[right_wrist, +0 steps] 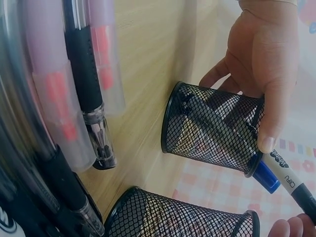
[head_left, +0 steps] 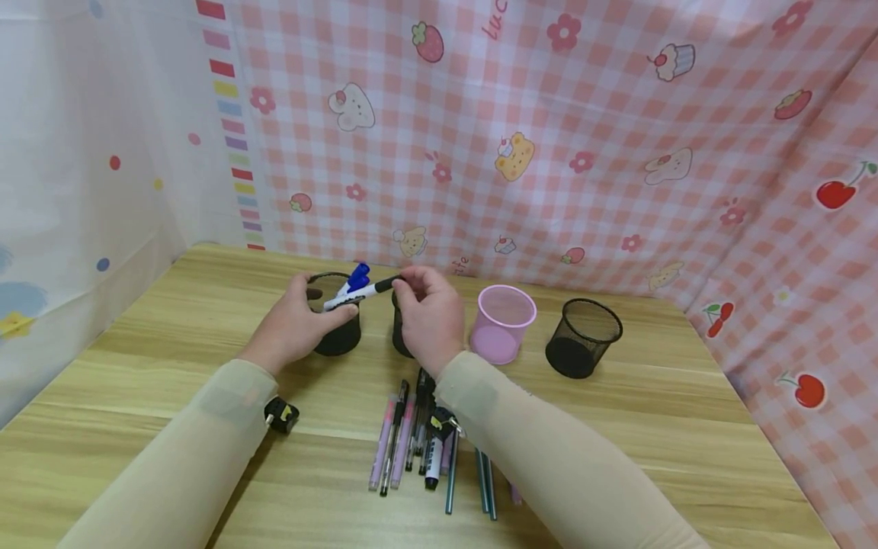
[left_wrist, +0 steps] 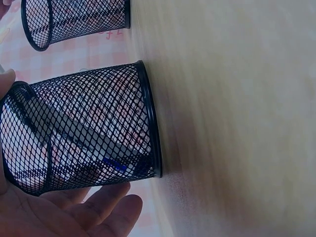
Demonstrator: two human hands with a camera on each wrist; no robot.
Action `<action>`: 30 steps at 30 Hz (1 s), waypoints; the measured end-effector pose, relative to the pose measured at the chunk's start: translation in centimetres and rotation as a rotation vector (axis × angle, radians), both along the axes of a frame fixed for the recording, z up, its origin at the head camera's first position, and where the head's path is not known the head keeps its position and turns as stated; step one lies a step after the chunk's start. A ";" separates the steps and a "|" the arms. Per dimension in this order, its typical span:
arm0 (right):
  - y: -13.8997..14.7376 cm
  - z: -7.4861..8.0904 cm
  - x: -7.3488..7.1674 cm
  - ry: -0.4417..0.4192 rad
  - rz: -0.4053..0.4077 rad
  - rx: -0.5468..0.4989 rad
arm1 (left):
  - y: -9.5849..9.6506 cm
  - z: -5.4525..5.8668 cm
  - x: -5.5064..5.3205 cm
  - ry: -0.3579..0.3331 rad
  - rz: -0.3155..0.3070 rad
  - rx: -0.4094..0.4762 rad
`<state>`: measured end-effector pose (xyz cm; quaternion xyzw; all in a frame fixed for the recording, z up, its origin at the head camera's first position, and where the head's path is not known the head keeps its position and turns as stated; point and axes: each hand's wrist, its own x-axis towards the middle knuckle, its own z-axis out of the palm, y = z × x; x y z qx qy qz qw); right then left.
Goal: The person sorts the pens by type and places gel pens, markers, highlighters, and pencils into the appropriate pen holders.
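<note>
My left hand [head_left: 291, 324] holds the leftmost black mesh pen cup [head_left: 339, 341], its thumb at the near rim and the fingers round the far side. Blue-capped markers [head_left: 358, 277] lean in that cup, caps above the rim. My right hand [head_left: 434, 316] pinches a white marker [head_left: 363, 293] by its black-capped end. The marker slants down leftward, its lower end at the cup's mouth beside my left thumb. In the right wrist view, printed lettering shows on the marker's white barrel [right_wrist: 282, 170]. Through the mesh [left_wrist: 94, 128], the left wrist view shows markers lying aslant inside.
A second black mesh cup [head_left: 401, 329] stands partly behind my right hand. Farther right are a pink cup [head_left: 495, 347] and another black cup [head_left: 575, 358]. Purple pens [head_left: 381, 450], black pens, a white marker [head_left: 434, 461] and blue-green sticks [head_left: 488, 488] lie in front, partly under my right forearm.
</note>
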<state>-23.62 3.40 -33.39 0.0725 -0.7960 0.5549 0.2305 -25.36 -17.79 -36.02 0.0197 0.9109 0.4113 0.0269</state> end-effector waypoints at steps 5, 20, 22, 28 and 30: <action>-0.1 -0.1 0.0 0.009 0.003 0.014 | 0.0 0.1 0.0 -0.003 0.002 -0.006; -0.6 -0.2 0.1 -0.050 0.003 0.095 | 0.0 0.1 0.0 -0.010 0.007 -0.005; -0.6 -0.1 0.1 -0.061 0.009 0.102 | 0.0 0.2 0.0 -0.013 0.007 -0.001; -0.6 0.0 0.2 -0.074 0.027 0.110 | 0.0 0.1 0.0 -0.018 0.006 0.010; -0.6 0.0 0.2 -0.082 0.028 0.114 | 0.0 0.1 0.0 -0.018 0.006 0.014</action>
